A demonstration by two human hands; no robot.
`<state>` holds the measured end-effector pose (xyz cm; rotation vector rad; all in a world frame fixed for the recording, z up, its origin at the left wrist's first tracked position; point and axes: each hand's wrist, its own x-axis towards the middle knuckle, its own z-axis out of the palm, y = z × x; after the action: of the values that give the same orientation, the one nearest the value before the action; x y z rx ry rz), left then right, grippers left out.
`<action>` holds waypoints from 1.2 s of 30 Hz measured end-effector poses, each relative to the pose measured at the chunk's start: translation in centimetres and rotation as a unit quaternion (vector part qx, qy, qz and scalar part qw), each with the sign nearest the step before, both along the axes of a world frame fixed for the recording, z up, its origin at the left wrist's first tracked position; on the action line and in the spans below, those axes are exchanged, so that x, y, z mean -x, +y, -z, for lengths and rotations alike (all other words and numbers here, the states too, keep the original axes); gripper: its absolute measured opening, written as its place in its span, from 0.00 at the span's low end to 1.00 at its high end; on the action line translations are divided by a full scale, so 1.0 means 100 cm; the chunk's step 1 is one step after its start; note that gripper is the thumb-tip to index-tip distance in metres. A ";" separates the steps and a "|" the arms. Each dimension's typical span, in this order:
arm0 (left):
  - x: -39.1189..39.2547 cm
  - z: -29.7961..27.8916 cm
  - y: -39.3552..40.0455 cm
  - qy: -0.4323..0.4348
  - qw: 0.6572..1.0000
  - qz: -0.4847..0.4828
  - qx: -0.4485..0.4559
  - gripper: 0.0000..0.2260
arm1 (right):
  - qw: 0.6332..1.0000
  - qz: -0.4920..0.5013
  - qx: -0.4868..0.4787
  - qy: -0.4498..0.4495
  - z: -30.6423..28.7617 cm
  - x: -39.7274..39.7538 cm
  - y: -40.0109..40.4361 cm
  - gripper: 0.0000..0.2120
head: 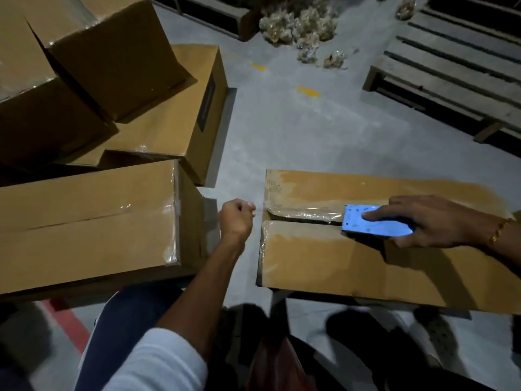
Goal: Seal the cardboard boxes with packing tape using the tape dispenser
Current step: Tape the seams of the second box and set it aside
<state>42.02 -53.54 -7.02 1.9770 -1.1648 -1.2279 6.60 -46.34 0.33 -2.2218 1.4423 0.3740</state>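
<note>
Head view: the box (366,249) lies in front of you at right, flaps closed, seam facing up. Your right hand (428,221) grips the blue dispenser (375,221) on the seam, index finger laid flat along its top. Your left hand (236,218) is curled, pinching the tape (304,213) end just beyond the box's left edge. Expect the tape to be thin, limp and sticky, so it will likely wrinkle if slack; hold it by the free end only. The dispenser is rigid; hold it by the body. The cardboard flaps will likely yield under pressure. Sealed boxes (93,221) sit at left.
</note>
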 end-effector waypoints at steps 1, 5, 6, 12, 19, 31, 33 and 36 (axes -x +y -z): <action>0.002 0.006 -0.001 -0.008 1.000 -0.015 0.008 0.11 | 1.000 -0.003 -0.006 0.011 0.007 -0.002 -0.007 0.33; -0.005 0.016 -0.002 -0.022 0.999 -0.024 0.019 0.10 | 0.998 -0.017 -0.041 0.039 0.027 -0.013 -0.025 0.30; -0.005 0.018 0.000 -0.027 0.999 -0.021 0.015 0.09 | 0.997 -0.016 -0.053 0.046 0.029 -0.016 -0.027 0.29; -0.004 0.031 0.009 -0.039 0.998 -0.043 -0.011 0.09 | 0.995 -0.008 -0.085 0.058 0.034 -0.024 -0.040 0.29; -0.002 0.030 0.014 -0.049 0.998 -0.043 0.009 0.10 | 0.993 -0.009 -0.088 0.073 0.029 -0.023 -0.043 0.29; 0.003 0.018 0.026 -0.166 0.955 0.065 0.236 0.09 | 0.995 -0.002 -0.068 0.074 0.036 -0.024 -0.028 0.31; 0.001 0.021 0.029 -0.159 0.962 0.049 0.215 0.09 | 0.995 -0.004 -0.068 0.072 0.034 -0.023 -0.028 0.30; 0.000 0.030 0.031 -0.144 0.973 0.023 0.178 0.10 | 0.996 -0.005 -0.066 0.060 0.027 -0.019 -0.027 0.31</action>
<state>42.04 -50.43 -9.99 1.8973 -1.4628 -0.7028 8.50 -49.06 -2.40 -2.1326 1.4234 0.5983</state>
